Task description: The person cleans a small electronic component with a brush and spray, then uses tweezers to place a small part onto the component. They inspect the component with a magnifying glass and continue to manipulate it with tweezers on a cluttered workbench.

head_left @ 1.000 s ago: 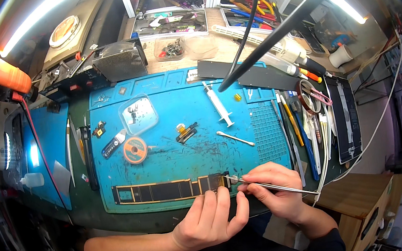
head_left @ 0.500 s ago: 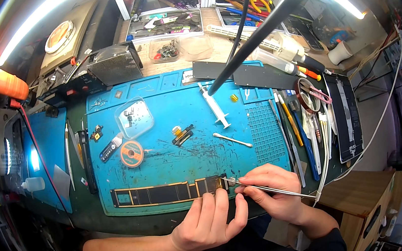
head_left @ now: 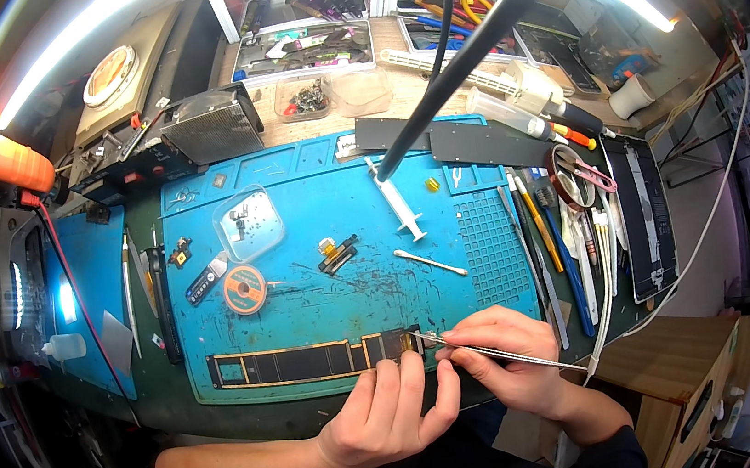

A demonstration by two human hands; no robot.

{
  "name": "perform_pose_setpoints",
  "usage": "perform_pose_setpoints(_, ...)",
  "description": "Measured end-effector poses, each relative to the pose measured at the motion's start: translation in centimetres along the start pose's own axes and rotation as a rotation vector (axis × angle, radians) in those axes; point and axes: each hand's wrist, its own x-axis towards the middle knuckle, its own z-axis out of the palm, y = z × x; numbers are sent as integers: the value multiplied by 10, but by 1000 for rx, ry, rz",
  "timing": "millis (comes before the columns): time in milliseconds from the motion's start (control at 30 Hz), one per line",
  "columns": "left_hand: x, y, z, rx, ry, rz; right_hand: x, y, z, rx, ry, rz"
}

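Note:
On the near part of the blue work mat (head_left: 320, 323) lies a long, narrow black circuit board (head_left: 302, 362) with gold edging. My left hand (head_left: 387, 417) rests its bent fingertips at the board's near edge, toward the right end. A gap shows between its thumb and the other fingers, with nothing visible in it. Metal tweezers (head_left: 519, 357) are pinched in my right hand (head_left: 509, 357). Their tips reach the board's right end, beside a small gold-coloured piece (head_left: 405, 342). Exactly what the tips touch is too small to tell.
Behind the board are a solder spool (head_left: 245, 290), a small black-and-gold part (head_left: 337, 254), a clear tray (head_left: 249, 223), a cotton swab (head_left: 431, 262) and a syringe (head_left: 398, 199). A black arm (head_left: 467, 66) slants overhead. Pens and brushes (head_left: 566, 249) lie right.
The whole view has shifted slightly. Both hands stay almost in place at the board's right end, with the tweezers still held in my right hand.

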Motion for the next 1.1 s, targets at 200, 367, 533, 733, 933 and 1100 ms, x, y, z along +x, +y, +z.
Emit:
perform_pose_setpoints(200, 0, 0, 0, 4, -5, 0, 0, 0, 0, 4, 3, -9)
perform_pose_setpoints(367, 0, 0, 0, 4, -9, -3, 1, -1, -1, -5, 7, -23)
perform_pose_setpoints(533, 1, 0, 0, 10, -3, 0, 1, -2, -2, -19, -16, -10)
perform_pose_setpoints(733, 1, 0, 1, 12, -1, -6, 1, -1, 0, -16, 12, -28)
perform_pose_setpoints(933, 1, -1, 0, 6, 0, -10, 0, 1, 0, -15, 11, -32)
perform_pose_setpoints(1100, 2, -1, 0, -26, 9, -8, 0, 1, -1, -3, 6, -21)
